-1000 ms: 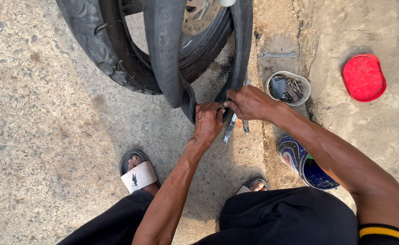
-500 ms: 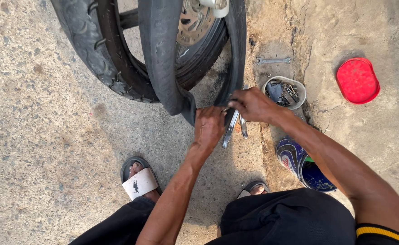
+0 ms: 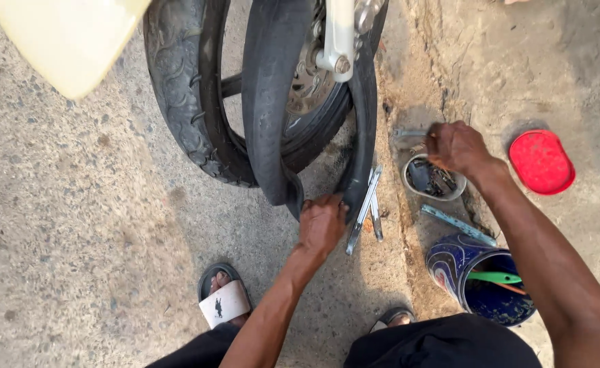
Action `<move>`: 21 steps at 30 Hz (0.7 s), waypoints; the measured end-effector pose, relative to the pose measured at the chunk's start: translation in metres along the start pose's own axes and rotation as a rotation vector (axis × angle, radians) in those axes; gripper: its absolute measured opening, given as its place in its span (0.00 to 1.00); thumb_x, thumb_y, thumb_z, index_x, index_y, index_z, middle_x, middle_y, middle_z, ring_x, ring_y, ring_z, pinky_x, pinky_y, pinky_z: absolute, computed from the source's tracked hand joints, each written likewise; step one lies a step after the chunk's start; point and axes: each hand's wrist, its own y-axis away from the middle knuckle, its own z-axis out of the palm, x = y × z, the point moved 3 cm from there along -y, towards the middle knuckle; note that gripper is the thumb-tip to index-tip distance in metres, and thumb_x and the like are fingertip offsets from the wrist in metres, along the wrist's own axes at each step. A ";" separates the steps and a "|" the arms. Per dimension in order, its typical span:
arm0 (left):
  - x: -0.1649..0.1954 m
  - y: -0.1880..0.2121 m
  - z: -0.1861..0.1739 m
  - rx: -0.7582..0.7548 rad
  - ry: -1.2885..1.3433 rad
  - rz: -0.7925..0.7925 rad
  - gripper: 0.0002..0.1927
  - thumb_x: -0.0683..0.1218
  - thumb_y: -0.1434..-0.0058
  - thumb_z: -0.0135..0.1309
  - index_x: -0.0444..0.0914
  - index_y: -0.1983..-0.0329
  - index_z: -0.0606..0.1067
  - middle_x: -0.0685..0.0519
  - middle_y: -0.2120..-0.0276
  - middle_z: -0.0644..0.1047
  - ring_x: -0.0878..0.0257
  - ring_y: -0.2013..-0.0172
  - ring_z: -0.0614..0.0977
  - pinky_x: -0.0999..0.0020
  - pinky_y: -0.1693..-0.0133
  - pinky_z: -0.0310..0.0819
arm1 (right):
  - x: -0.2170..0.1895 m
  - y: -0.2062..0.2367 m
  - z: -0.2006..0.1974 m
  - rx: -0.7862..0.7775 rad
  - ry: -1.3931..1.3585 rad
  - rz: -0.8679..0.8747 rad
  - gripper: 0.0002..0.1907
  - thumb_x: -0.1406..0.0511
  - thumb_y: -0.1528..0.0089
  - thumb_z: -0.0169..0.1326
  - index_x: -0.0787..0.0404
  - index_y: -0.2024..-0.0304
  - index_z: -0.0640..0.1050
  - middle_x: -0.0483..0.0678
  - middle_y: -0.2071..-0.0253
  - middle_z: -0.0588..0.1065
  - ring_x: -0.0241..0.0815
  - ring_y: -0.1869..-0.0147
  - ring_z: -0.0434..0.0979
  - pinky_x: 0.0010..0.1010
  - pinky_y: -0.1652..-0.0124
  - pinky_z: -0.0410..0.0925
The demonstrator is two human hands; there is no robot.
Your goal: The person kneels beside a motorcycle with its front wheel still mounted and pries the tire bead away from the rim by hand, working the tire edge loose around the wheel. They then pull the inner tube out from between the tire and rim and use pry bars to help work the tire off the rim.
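A black motorcycle tyre [image 3: 177, 95] stands on its wheel, with a black inner tube [image 3: 273, 102] pulled out and hanging in a loop. My left hand [image 3: 322, 225] grips the bottom of that tube loop near the ground. Two metal tyre levers [image 3: 367, 208] lean against the tube just right of my left hand. My right hand [image 3: 455, 146] is over a small white tub of metal parts [image 3: 414, 192], fingers curled; whether it holds anything is hidden.
A red lid [image 3: 541, 162] lies at the right on the concrete. A blue can [image 3: 458, 262] with a green-handled tool in it stands by my right knee. A flat metal tool [image 3: 457, 223] lies between tub and can. My sandalled foot [image 3: 223, 300] is below the wheel.
My right hand has left the tyre levers and moved right to the white tub. The levers now rest against the tube. My left hand stays on the tube.
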 end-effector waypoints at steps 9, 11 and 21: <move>0.050 -0.025 -0.181 0.756 -0.195 0.186 0.36 0.49 0.34 0.60 0.35 0.29 0.58 0.33 0.31 0.58 0.32 0.32 0.60 0.37 0.31 0.54 | -0.068 -0.050 -0.044 0.024 -0.643 -0.104 0.41 0.44 0.35 0.43 0.51 0.24 0.51 0.55 0.28 0.62 0.55 0.32 0.70 0.48 0.31 0.57; 0.051 -0.034 -0.192 0.633 -0.079 0.091 0.38 0.48 0.34 0.58 0.33 0.27 0.54 0.29 0.32 0.59 0.32 0.34 0.64 0.40 0.34 0.60 | -0.092 -0.062 -0.060 0.069 -0.660 -0.176 0.42 0.43 0.33 0.45 0.57 0.26 0.50 0.61 0.33 0.67 0.56 0.31 0.68 0.47 0.32 0.60; 0.054 -0.063 -0.251 0.563 -0.041 -0.006 0.20 0.36 0.24 0.46 0.34 0.30 0.67 0.40 0.60 0.81 0.55 0.78 0.82 0.66 0.79 0.73 | -0.096 -0.069 -0.086 0.401 -1.041 -0.022 0.16 0.56 0.27 0.48 0.62 0.56 0.76 0.67 0.57 0.73 0.57 0.60 0.73 0.49 0.57 0.70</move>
